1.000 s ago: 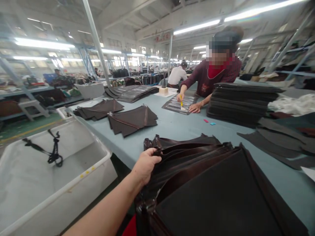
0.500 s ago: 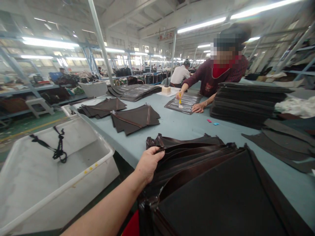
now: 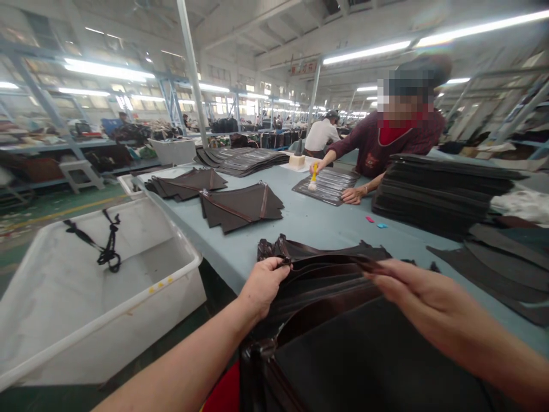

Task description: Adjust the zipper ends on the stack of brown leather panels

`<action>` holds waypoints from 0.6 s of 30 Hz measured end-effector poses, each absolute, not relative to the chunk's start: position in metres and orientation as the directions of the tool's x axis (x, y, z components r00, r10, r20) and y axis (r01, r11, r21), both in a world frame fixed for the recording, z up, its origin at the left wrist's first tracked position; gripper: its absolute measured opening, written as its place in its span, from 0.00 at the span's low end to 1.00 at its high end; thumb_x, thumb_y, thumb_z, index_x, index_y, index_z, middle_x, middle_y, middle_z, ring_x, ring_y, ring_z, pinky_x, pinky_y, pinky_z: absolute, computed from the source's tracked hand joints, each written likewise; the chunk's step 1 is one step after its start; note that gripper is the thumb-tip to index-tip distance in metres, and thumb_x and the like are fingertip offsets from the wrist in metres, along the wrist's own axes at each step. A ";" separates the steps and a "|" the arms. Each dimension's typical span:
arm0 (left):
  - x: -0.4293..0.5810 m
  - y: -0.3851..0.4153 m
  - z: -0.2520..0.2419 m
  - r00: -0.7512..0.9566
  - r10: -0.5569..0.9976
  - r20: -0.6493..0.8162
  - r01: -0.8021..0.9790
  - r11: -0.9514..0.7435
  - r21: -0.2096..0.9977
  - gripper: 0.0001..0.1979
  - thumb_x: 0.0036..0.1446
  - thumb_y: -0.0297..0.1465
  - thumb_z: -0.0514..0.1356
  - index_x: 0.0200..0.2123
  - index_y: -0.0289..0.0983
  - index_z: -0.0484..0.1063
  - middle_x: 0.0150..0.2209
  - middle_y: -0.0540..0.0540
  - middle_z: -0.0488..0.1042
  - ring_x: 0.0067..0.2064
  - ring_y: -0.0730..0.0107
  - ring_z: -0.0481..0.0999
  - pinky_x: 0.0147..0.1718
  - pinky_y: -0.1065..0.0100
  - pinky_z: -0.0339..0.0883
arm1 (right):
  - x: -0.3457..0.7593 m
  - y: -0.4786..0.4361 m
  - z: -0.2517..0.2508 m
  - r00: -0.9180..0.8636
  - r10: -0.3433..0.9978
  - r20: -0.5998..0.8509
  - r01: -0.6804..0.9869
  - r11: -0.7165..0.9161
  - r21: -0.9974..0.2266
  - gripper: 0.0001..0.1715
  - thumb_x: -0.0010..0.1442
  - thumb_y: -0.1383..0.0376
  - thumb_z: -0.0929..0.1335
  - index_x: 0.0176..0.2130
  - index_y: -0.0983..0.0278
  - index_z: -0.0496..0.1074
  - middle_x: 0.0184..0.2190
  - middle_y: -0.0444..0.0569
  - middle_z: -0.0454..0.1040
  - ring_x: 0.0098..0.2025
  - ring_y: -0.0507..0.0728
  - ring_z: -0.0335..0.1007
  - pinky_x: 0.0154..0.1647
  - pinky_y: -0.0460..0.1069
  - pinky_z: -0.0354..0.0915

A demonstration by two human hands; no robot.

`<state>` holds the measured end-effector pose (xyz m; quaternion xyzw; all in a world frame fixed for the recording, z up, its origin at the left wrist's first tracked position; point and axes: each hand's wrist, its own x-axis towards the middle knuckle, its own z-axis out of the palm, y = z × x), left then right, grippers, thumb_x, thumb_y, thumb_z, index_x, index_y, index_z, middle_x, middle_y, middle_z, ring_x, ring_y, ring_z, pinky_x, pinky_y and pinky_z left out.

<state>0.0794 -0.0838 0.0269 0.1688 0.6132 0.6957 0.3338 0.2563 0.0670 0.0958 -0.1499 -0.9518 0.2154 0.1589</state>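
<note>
My left hand (image 3: pixel 266 286) pinches the left corner of a dark brown strip on one of the black panels stacked in front of me. My right hand (image 3: pixel 407 289), slightly blurred, has its thumb and fingers closed on the same strip farther right, so the strip (image 3: pixel 328 260) spans between both hands. Below and nearer lies the pile of black panels (image 3: pixel 369 349) with brown edging, its layers fanned at the far side. The fingertips partly hide the gripped edge.
Across the blue-green table (image 3: pixel 240 257), a co-worker (image 3: pixel 386 143) brushes a dark panel (image 3: pixel 326 186) with a yellow-handled brush (image 3: pixel 314 176). Trimmed panels (image 3: pixel 244 206) lie at left, a tall black stack (image 3: pixel 437 191) at right. A white bin (image 3: pixel 103 309) stands beside the table.
My right hand has come into view from the right and closed on the strip. My left hand keeps its pinch at the corner. The view has shifted slightly.
</note>
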 end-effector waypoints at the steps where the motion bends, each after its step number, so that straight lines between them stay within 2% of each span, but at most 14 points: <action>1: 0.080 -0.084 0.027 -0.720 0.670 -0.180 -0.261 -0.021 0.965 0.06 0.42 0.31 0.61 0.26 0.34 0.72 0.24 0.49 0.73 0.29 0.72 0.68 0.32 0.71 0.60 | 0.236 0.064 0.094 -0.938 0.292 0.188 0.169 0.857 -0.487 0.18 0.61 0.56 0.56 0.27 0.60 0.66 0.23 0.46 0.69 0.25 0.54 0.63 0.26 0.47 0.58; 3: 0.081 -0.085 0.028 -0.716 0.675 -0.177 -0.257 -0.019 0.966 0.06 0.42 0.31 0.61 0.25 0.34 0.72 0.24 0.50 0.73 0.28 0.72 0.68 0.31 0.71 0.59 | 0.199 0.060 0.087 -0.957 0.235 0.171 0.135 0.882 -0.452 0.18 0.61 0.58 0.56 0.23 0.61 0.63 0.19 0.43 0.65 0.23 0.52 0.60 0.24 0.46 0.55; 7: 0.079 -0.085 0.027 -0.717 0.686 -0.125 -0.210 -0.041 0.977 0.06 0.43 0.31 0.60 0.26 0.34 0.72 0.25 0.50 0.73 0.29 0.73 0.67 0.33 0.72 0.59 | 0.166 0.061 0.066 -0.975 0.182 0.127 0.123 0.922 -0.368 0.17 0.60 0.60 0.57 0.24 0.62 0.63 0.20 0.42 0.64 0.24 0.51 0.59 0.24 0.45 0.52; 14: 0.076 -0.083 0.024 -0.713 0.687 -0.139 -0.226 -0.037 0.973 0.07 0.43 0.30 0.60 0.27 0.33 0.73 0.26 0.49 0.73 0.31 0.71 0.68 0.36 0.70 0.59 | 0.169 0.066 0.053 -0.983 0.167 0.076 0.132 0.932 -0.336 0.16 0.60 0.61 0.57 0.24 0.63 0.63 0.21 0.44 0.65 0.24 0.51 0.60 0.25 0.44 0.51; 18: 0.077 -0.084 0.024 -0.723 0.679 -0.126 -0.204 -0.036 0.978 0.06 0.43 0.29 0.59 0.27 0.32 0.72 0.26 0.48 0.73 0.32 0.71 0.68 0.36 0.70 0.58 | 0.164 0.063 0.050 -0.985 0.156 0.079 0.118 0.926 -0.360 0.16 0.60 0.61 0.58 0.24 0.63 0.62 0.20 0.43 0.64 0.23 0.51 0.58 0.24 0.45 0.50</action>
